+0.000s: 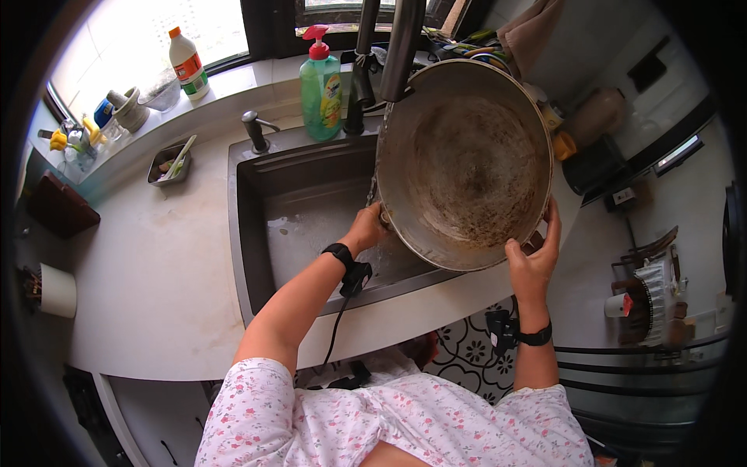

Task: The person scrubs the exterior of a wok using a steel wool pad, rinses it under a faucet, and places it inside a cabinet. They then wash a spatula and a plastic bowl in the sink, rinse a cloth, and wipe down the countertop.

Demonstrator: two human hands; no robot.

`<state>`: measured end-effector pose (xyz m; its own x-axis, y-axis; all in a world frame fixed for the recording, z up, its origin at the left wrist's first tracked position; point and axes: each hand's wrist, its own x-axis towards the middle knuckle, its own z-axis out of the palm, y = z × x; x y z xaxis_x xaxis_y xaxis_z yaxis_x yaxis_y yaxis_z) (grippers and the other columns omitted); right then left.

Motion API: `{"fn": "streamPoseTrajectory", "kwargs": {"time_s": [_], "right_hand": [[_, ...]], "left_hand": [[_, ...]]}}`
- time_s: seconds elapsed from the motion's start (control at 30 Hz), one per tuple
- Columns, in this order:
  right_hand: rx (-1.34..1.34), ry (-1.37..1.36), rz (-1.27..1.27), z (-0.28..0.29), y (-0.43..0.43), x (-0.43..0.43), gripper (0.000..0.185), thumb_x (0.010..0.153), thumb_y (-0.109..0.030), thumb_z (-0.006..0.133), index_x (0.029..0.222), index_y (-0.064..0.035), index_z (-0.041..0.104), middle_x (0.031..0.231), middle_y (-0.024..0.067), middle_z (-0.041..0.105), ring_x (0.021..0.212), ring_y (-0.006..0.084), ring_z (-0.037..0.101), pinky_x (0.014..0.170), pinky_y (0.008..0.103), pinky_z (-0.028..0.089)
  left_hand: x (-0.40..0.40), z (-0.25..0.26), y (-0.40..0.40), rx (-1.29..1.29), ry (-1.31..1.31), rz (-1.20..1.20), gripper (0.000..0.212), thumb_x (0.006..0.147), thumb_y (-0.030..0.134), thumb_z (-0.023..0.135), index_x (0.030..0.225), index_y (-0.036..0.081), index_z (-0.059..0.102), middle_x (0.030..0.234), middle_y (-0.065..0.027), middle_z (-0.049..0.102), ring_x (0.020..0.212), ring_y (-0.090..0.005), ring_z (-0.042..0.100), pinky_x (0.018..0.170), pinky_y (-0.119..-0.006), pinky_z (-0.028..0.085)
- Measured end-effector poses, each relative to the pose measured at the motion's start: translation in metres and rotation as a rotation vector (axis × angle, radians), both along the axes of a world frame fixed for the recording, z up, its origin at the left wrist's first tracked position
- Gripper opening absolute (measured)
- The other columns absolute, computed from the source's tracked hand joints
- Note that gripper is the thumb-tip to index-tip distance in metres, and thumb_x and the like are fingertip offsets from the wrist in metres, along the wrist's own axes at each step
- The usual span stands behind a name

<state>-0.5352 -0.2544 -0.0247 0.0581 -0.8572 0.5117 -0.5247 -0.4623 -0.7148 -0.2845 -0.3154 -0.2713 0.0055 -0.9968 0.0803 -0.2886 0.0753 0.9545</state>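
A large round metal pan (473, 169) with brown and dark stains inside is tilted up over the right part of the grey sink (315, 227). My left hand (369, 226) grips its lower left edge, by a small handle fitting. My right hand (534, 257) holds the lower right rim, thumb on the near side and fingers behind. Water runs down along the pan's left edge from the dark faucet (400, 58) and falls near my left hand. Black straps with small devices sit on both wrists.
Behind the sink stand a green dish soap bottle (321, 93) and a soap dispenser (257, 131). Left on the counter is a small metal tray (169, 164) with food scraps. A white bottle (188, 64) and a stone mortar (131, 111) stand on the sill.
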Motion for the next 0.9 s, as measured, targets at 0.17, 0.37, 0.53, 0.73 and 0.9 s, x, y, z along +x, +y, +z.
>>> {"fn": "streamPoseTrajectory", "kwargs": {"time_s": [0.17,0.37,0.53,0.73,0.9], "right_hand": [[0.128,-0.138,0.063,-0.005,-0.005,-0.010,0.074,0.070,0.003,0.051,0.139,-0.0047,0.025,0.120,0.0134,0.041,0.108,0.0221,0.050,0.081,0.0321,0.051],[0.707,-0.402,0.098,-0.036,-0.009,-0.012,0.066,0.075,-0.002,0.051,0.135,-0.0083,0.025,0.104,0.0079,0.048,0.083,0.0152,0.055,0.067,0.0317,0.054],[1.022,-0.543,0.251,-0.068,0.002,0.011,0.048,0.078,-0.004,0.051,0.122,-0.0093,0.032,0.097,0.0057,0.046,0.086,0.0153,0.054,0.065,0.0360,0.058],[1.079,-0.322,0.401,-0.077,0.001,0.045,0.052,0.082,-0.019,0.058,0.127,-0.0081,0.034,0.106,0.0066,0.050,0.092,0.0159,0.053,0.074,0.0361,0.052],[0.644,-0.015,0.617,-0.045,-0.127,0.072,0.058,0.089,-0.031,0.056,0.136,-0.0037,0.036,0.132,0.0071,0.042,0.112,0.0156,0.046,0.087,0.0297,0.041]], "left_hand": [[0.028,0.047,0.039,-0.020,-0.443,0.080,0.049,0.068,0.017,0.076,0.111,0.007,0.054,0.092,-0.0126,0.064,0.085,-0.0252,0.062,0.073,-0.035,0.048],[0.078,0.139,0.097,0.137,-0.683,0.013,0.028,0.071,0.017,0.068,0.093,0.007,0.055,0.082,-0.0148,0.064,0.078,-0.0373,0.060,0.065,-0.044,0.047],[0.117,0.172,0.142,0.202,-1.022,0.003,0.021,0.068,0.012,0.067,0.081,0.004,0.052,0.078,-0.0140,0.063,0.077,-0.0373,0.060,0.066,-0.044,0.048],[0.155,0.199,0.180,0.293,-1.118,0.075,0.020,0.067,0.015,0.067,0.077,0.005,0.052,0.072,-0.0150,0.061,0.074,-0.0362,0.059,0.064,-0.045,0.046],[0.160,0.211,0.208,0.454,-0.994,0.214,0.020,0.066,0.012,0.065,0.078,0.003,0.051,0.069,-0.0141,0.060,0.071,-0.0367,0.057,0.063,-0.043,0.045]]}}
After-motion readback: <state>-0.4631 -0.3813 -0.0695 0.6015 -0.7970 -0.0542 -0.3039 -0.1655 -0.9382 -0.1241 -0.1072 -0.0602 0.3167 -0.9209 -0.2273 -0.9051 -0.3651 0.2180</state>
